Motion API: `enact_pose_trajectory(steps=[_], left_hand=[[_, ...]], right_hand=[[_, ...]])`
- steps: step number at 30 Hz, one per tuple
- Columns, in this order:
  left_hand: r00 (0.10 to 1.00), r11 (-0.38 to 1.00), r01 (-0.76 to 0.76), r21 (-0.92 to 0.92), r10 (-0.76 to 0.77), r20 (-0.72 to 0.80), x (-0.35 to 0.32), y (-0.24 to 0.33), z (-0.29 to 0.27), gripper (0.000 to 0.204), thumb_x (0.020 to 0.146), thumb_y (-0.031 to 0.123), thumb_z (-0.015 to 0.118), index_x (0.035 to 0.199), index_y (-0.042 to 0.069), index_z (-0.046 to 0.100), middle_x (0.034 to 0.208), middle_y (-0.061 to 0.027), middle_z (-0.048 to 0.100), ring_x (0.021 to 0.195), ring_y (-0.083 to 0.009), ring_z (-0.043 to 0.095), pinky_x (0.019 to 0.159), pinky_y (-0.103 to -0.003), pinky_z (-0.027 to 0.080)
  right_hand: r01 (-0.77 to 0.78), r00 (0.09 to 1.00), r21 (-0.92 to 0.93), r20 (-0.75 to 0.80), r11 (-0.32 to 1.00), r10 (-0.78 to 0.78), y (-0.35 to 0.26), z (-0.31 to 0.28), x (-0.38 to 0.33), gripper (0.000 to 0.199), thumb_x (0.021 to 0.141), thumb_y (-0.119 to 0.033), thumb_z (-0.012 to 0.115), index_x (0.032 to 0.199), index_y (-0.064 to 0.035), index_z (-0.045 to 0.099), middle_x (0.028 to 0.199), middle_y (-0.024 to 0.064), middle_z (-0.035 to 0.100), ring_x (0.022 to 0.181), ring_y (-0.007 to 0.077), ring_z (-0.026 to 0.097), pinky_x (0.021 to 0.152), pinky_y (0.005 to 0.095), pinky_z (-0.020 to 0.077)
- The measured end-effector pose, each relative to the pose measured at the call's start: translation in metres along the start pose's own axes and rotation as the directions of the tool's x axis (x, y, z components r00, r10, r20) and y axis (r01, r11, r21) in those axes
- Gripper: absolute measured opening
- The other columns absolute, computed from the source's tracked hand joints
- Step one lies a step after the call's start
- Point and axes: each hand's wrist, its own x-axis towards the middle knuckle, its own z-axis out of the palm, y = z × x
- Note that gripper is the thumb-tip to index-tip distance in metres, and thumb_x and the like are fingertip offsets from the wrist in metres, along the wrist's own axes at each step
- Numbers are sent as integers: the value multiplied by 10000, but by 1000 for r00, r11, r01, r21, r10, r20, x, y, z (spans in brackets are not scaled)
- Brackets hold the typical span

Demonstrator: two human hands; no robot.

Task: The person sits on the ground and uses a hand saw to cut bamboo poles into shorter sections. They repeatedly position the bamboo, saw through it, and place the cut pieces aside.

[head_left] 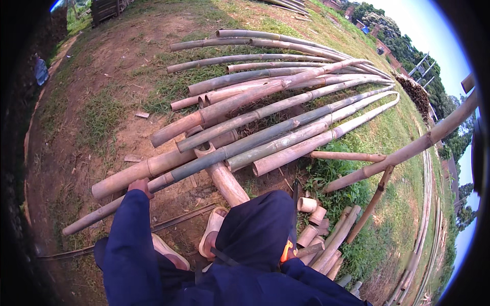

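Note:
My left hand [141, 187] is wrapped over a slim green-grey bamboo pole [189, 167], near its lower left end. Right beside it, a thicker tan bamboo pole [132, 173] lies against my fingers. Both poles rest across a short, stout log [227, 182] with a notched top, in front of my knee. On the right, my right hand [291, 246] is mostly hidden by my knee and sleeve. It appears closed around the orange handle [286, 253] of a tool. A dark, narrow strip [296, 189] rises above the knee, perhaps the tool's blade.
Several long bamboo poles [229, 84] fan out ahead. Cut bamboo pieces [309, 235] are heaped at my right, near a slanted bamboo rail [408, 150] on a prop [375, 204]. A dark flat strip [176, 220] lies by my sandals [211, 232].

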Motion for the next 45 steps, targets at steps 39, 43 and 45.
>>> enact_pose_trajectory(steps=[39,43,45], left_hand=[[998,999,-39,-28,37,-57,-12,-1,-4,422,718,279,841,1068,68,734,1053,-191,762,1030,-360,734,918,-460,586],[999,999,-25,-24,24,-30,-20,-2,-11,436,722,268,835,1093,70,720,1052,-190,762,1029,-368,732,912,-470,588],[998,999,-47,-22,46,-36,-22,1,-12,443,730,260,828,1112,68,712,1053,-194,760,1030,-370,731,911,-471,589]], right_hand=[[201,822,733,235,650,-519,-265,-63,-56,305,941,-45,725,1237,22,686,986,116,759,798,199,742,741,314,569],[252,813,690,229,678,-535,-267,-64,-55,278,938,-60,732,1204,11,696,949,117,748,794,222,746,742,324,570],[274,809,684,215,676,-546,-268,-67,-58,266,937,-66,734,1190,7,698,919,111,742,791,226,746,739,327,570]])
